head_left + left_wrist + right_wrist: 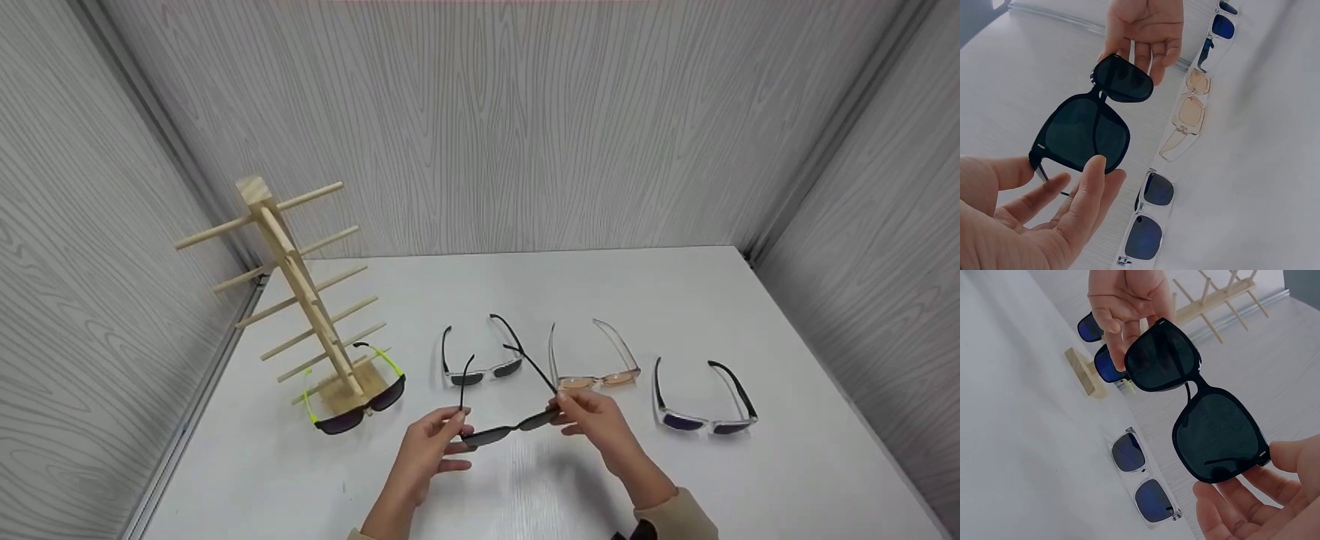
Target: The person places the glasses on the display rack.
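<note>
Black sunglasses (491,435) with dark lenses are held above the table between both hands, their temples unfolded and pointing away from me. My left hand (431,450) pinches the left end of the frame near the hinge. At the other end, my right hand (596,424) pinches the right hinge corner between thumb and fingers. Both wrist views show the dark lenses (1081,132) large and close, with fingertips touching the lower rim. Just beyond the hands lie clear-framed sunglasses with black temples (486,373) and clear glasses with peach lenses (600,380).
A wooden display rack (304,289) with several pegs stands at the left. Sunglasses with neon-yellow temples (364,412) sit on its lowest part. Further clear-framed sunglasses with dark temples (705,424) lie at the right on the white table (795,480). Wood-grain panels (480,127) enclose the table.
</note>
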Demonstrator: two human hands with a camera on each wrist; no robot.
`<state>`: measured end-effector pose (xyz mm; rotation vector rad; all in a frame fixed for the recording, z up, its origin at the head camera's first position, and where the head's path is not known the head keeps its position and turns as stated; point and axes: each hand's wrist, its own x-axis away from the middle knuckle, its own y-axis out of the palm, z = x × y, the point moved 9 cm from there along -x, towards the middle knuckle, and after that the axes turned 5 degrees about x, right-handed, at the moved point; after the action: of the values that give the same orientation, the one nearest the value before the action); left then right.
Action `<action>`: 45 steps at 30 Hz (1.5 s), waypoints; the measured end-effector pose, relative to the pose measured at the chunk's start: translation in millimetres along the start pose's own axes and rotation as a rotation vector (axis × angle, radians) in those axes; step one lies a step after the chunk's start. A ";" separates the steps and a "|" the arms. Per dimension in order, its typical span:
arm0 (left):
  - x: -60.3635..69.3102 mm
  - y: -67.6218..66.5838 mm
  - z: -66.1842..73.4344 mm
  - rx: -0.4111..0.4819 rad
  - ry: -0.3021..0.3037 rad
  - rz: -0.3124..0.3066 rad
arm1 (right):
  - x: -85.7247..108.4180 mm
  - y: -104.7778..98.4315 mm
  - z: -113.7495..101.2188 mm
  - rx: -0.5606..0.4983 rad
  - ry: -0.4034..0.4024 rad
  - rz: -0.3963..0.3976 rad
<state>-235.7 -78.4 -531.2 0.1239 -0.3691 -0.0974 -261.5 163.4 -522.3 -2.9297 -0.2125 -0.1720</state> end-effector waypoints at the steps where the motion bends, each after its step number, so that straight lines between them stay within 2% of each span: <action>1: 0.6 -1.0 0.5 0.002 0.001 -0.001 | -0.4 1.2 -0.5 -0.001 -0.002 -0.002; 6: 2.9 -5.9 3.7 0.012 0.004 0.002 | -2.3 6.8 -4.7 -0.013 -0.026 -0.014; 13: 4.3 -14.3 3.1 0.019 -0.025 0.032 | -7.3 14.1 -12.4 -0.015 -0.071 -0.033; 20: 7.5 -21.8 7.6 0.026 -0.002 0.048 | -11.3 21.5 -19.9 0.000 -0.107 -0.056; 27: 12.0 -31.0 13.7 0.020 0.017 0.062 | -15.4 30.6 -24.6 0.016 -0.102 -0.067; 35: 19.1 -42.5 19.8 0.013 0.040 0.095 | -19.3 43.2 -32.9 -0.017 -0.113 -0.107; 45: 27.3 -55.3 18.8 0.066 0.029 0.107 | -27.5 58.5 -34.3 -0.037 -0.088 -0.148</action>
<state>-221.3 -138.1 -511.8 0.1705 -0.3490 0.0219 -283.0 96.0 -503.5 -2.9610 -0.4444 -0.0687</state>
